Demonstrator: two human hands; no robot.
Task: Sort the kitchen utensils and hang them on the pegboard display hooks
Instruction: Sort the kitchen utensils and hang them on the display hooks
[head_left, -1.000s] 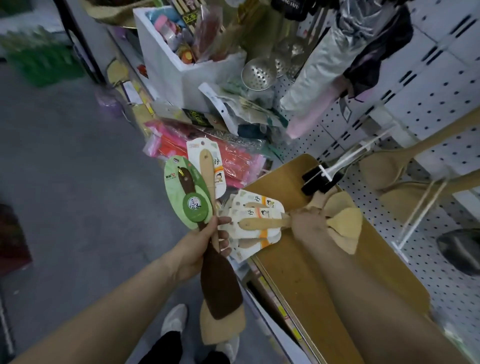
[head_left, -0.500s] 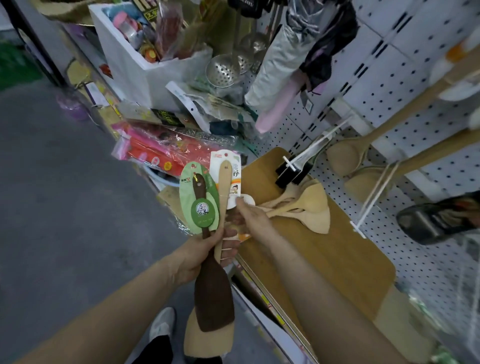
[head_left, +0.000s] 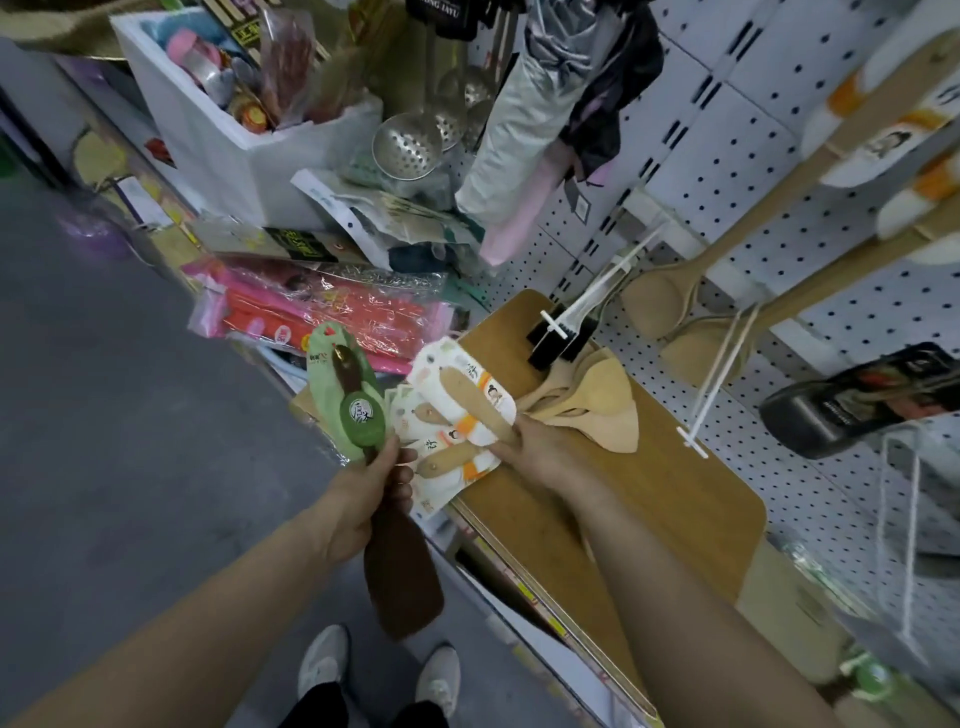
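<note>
My left hand (head_left: 371, 496) grips the handle of a dark brown wooden spatula (head_left: 400, 582) with a green card label (head_left: 345, 395), blade pointing down. My right hand (head_left: 540, 452) holds the handle of a light wooden spatula (head_left: 475, 402) with a white and orange card, lying on a pile of like spatulas (head_left: 602, 405) on the wooden board (head_left: 675, 499). White pegboard hooks (head_left: 597, 296) stick out of the pegboard (head_left: 810, 171) to the right. More wooden spatulas (head_left: 660, 296) hang there.
A white foam box (head_left: 218, 135) of goods stands at the back left. Metal skimmers (head_left: 410, 145) and a folded umbrella (head_left: 519, 135) hang above. Pink packets (head_left: 322, 317) lie beside the board. A black packaged item (head_left: 857, 400) hangs at right. Grey floor lies to the left.
The light spatula has gone from my left hand to my right, which now holds it over the pile on the board. My left hand keeps only the dark spatula.
</note>
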